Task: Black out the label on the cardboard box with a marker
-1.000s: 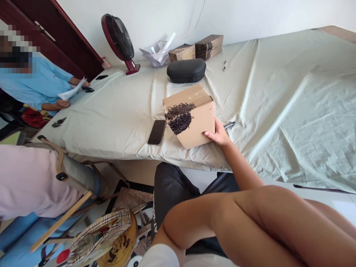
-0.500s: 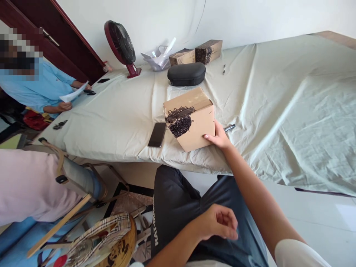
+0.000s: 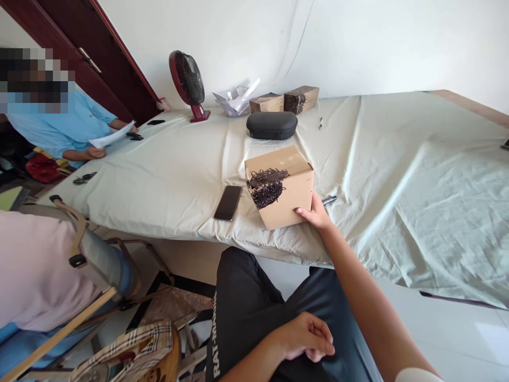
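Note:
My right hand (image 3: 316, 215) grips the lower right corner of a cardboard box (image 3: 288, 201), thumb on the front face and the other fingers mostly hidden behind the side. Dense black scribbles cover the box's left corner. The box is on the cloth-covered table (image 3: 191, 185), near its front edge. Over my lap rests my left hand (image 3: 308, 337), fingers curled in and nothing visible in them. A dark phone (image 3: 228, 203) lies left of the box, and a black marker (image 3: 330, 200) lies just behind my right hand.
Behind the box are a black zip case (image 3: 272, 126), two smaller cardboard boxes (image 3: 267, 103), a plastic basket (image 3: 234, 106) with papers and a red fan (image 3: 189, 85). At left a person in blue (image 3: 75, 124) holds paper; another in pink (image 3: 40, 265) sits nearer. A checked bag (image 3: 131, 345) is below.
My view has tilted up slightly, so the table sits lower in the picture. My right hand keeps its grip on the box; my left hand stays curled over my lap.

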Demonstrator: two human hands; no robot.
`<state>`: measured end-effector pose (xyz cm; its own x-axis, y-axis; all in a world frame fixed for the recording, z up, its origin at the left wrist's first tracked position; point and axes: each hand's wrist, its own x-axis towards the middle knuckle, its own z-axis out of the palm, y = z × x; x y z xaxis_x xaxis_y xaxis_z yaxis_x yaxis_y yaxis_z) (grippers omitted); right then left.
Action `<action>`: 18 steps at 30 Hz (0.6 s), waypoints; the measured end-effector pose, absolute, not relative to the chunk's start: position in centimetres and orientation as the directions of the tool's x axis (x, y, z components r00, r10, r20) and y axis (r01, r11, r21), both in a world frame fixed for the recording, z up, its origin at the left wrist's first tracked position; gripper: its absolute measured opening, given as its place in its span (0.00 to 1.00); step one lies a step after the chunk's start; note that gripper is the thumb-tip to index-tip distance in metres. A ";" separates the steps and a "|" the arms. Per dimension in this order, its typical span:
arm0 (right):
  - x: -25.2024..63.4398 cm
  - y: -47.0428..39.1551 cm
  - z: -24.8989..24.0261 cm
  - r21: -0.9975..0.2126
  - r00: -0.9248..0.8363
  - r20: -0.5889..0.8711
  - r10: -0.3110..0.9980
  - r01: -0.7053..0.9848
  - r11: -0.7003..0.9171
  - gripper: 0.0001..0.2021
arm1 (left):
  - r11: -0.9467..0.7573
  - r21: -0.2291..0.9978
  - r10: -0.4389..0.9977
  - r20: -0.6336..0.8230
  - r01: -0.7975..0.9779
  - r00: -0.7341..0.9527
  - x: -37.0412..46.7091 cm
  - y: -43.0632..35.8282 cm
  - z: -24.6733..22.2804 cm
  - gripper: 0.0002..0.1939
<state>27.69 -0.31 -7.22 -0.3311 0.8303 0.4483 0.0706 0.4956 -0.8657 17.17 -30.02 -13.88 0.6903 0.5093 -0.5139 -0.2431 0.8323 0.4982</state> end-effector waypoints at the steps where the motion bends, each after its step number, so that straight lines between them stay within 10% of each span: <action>1: 27.7 -0.3 -7.3 -0.864 -0.332 0.449 0.830 0.076 0.498 0.52 | 0.831 0.503 0.510 -0.519 -0.238 0.686 17.2 -30.2 -14.2 0.34; 18: 27.9 0.1 -8.1 -0.764 -0.330 0.573 0.750 0.117 0.635 0.49 | 0.709 0.672 0.593 -0.405 -0.213 0.696 17.5 -30.3 -16.1 0.40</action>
